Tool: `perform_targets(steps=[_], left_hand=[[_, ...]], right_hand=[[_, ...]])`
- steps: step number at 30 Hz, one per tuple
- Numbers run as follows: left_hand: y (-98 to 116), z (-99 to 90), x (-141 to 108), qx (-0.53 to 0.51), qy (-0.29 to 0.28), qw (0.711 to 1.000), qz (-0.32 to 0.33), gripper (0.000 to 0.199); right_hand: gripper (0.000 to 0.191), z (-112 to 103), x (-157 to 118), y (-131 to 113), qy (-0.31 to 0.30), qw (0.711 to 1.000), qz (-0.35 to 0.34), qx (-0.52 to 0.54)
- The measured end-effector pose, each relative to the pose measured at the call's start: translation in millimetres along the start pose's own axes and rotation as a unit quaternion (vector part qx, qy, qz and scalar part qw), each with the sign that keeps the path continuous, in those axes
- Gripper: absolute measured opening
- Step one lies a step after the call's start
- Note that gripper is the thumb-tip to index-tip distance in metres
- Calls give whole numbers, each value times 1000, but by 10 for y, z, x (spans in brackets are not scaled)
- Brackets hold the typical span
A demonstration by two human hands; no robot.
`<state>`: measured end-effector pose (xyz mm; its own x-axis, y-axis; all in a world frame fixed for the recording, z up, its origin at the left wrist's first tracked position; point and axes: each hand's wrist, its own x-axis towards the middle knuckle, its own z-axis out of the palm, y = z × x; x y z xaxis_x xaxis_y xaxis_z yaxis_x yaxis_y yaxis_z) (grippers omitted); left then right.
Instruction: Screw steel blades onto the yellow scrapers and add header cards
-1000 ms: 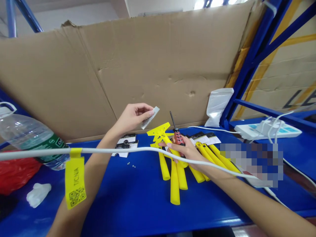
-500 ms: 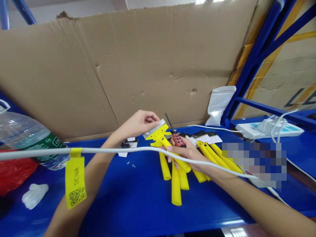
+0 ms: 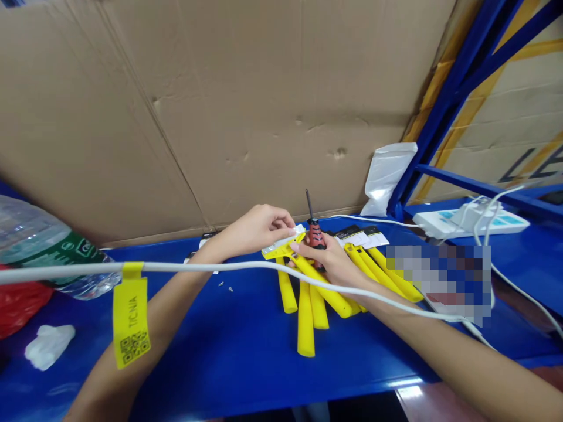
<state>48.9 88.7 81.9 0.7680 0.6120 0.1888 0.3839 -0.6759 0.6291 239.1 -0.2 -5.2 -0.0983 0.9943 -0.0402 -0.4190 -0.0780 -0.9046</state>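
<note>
My left hand point(image 3: 266, 225) is closed, thumb and fingers pinching the silvery metal strip at the head of a yellow scraper point(image 3: 323, 282). In my right hand point(image 3: 336, 258) is a red-and-black screwdriver point(image 3: 316, 234), its dark shaft pointing up and away from the scraper. The same right hand also steadies the scraper by its neck; some of its fingers are hidden. Under and beside the right hand lie several yellow handles point(image 3: 306, 328), fanned out on the blue surface. Small screws point(image 3: 231, 289) rest to the left of them.
A white cable point(image 3: 241, 267) with a yellow tag point(image 3: 131, 319) crosses in front of my forearms. A plastic bottle point(image 3: 61, 258) and crumpled tissue point(image 3: 50, 347) are at left. Black-and-white cards point(image 3: 363, 237) lie behind; a power strip point(image 3: 470, 223) sits right. Cardboard point(image 3: 264, 105) stands behind.
The view has shifted slightly. The scraper's head has tilted flatter, with its strip still in my left fingers. The screwdriver has turned more upright in my right hand.
</note>
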Motion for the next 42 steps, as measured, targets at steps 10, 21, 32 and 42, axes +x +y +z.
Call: perform_targets(steps=[10,21,32,42], left_hand=[[-87,110,26,-49,-17,999,-10,21],[-1169,-54,144,133,2,990,-45,35],[-1356,22,113,130,-109,986,-4,32],[-1320,231,179,194,-21,979,-54,27]], right_hand=[[55,-23,24,59,66,998,-6,-20],[52,-58,40,-52,95,995,-31,15],[52,-94,83,-51,103,993,-50,19],[56,-89,83,5,108,993,-38,14]])
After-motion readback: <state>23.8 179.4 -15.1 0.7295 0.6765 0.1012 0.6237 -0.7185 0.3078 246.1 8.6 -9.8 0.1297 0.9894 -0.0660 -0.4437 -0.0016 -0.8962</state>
